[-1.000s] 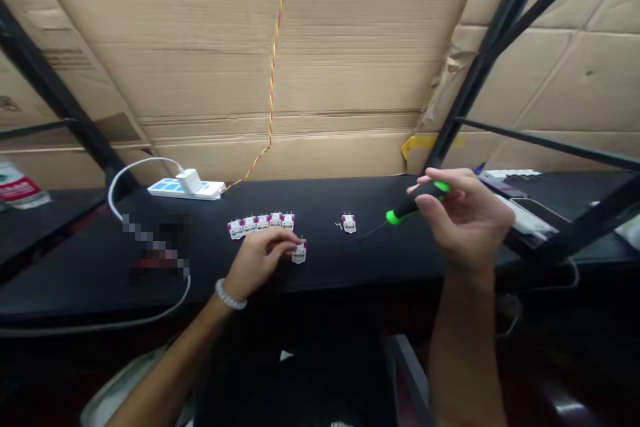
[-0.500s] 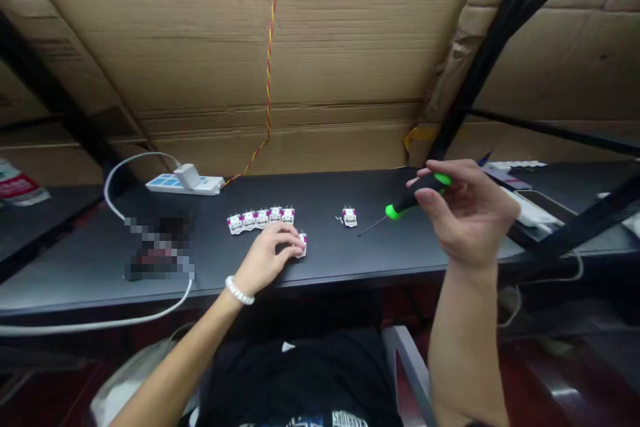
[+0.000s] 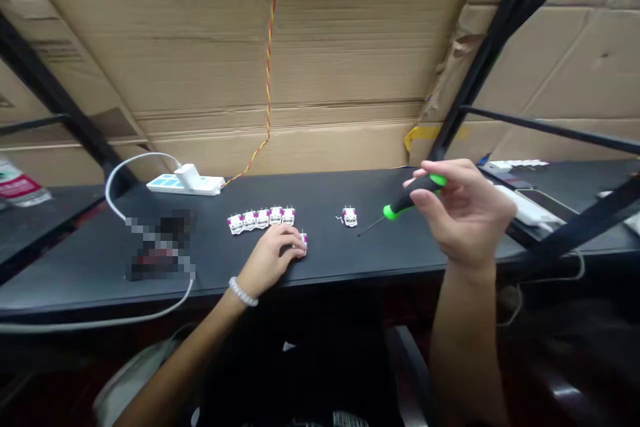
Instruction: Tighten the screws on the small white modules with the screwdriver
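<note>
Curled fingers of left hand over white-pink switch on black table, just near of switch row; clamped right hand round green-black screwdriver, raised at right.

Left forearm enters from near left and runs diagonally up and to the right, wrist straight. Left hand lies palm down and low, fingers loosely curled, tips pointing right; grip under the fingertips not visible. Right forearm rises almost vertically from the near edge, right of centre. Right hand is raised, back towards the camera, wrist bent slightly left, thumb and curled fingers pinched around the screwdriver handle.
</note>
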`<state>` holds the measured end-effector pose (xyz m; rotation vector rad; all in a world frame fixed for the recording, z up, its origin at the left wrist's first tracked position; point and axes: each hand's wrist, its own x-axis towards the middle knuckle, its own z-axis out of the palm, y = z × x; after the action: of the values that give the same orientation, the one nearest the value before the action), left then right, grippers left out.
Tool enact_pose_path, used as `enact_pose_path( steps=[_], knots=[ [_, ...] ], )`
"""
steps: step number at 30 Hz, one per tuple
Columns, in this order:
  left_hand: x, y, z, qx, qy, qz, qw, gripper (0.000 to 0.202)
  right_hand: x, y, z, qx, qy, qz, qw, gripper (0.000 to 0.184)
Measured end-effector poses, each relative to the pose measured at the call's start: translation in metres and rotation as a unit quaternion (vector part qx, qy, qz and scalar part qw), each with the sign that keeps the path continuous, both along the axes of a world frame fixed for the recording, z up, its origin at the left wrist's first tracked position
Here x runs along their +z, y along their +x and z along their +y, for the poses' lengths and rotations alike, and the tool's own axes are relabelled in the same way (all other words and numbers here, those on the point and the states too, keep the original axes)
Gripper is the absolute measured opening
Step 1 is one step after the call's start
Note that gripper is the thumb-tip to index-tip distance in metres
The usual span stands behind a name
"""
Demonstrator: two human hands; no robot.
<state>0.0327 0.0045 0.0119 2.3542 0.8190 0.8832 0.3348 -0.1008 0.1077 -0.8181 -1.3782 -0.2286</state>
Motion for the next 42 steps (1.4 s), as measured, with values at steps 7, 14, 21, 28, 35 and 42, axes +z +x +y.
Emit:
enact_pose_path(
  steps=[7, 14, 21, 28, 35, 42],
  knots=[
    [0.002, 0.001, -0.001, -0.006, 0.009, 0.036, 0.999, 0.015, 0.0, 0.0, 0.0, -0.01, -0.005, -0.006, 1.0, 0.032],
    [0.0, 0.0, -0.003, 0.009, 0.028, 0.068, 0.997, 0.015, 0.0, -0.001, 0.0, -0.008, -0.006, 0.001, 1.0, 0.033],
    [-0.003, -0.001, 0.0, -0.027, -0.023, 0.036, 0.999, 0.014, -0.005, -0.035, 0.013, 0.094, 0.002, 0.057, 0.994, 0.042],
    [-0.005, 0.0, -0.001, -0.025, -0.041, 0.029, 0.998, 0.011, -0.025, -0.066, 0.038, 0.145, -0.064, 0.06, 0.986, 0.033],
    [-0.004, 0.003, -0.006, -0.031, -0.052, 0.02, 0.998, 0.012, -0.033, -0.075, 0.046, 0.165, -0.085, 0.051, 0.981, 0.033],
    [-0.004, 0.005, -0.008, -0.034, -0.06, 0.017, 0.997, 0.011, -0.035, -0.078, 0.047, 0.174, -0.084, 0.051, 0.98, 0.034]
  ],
)
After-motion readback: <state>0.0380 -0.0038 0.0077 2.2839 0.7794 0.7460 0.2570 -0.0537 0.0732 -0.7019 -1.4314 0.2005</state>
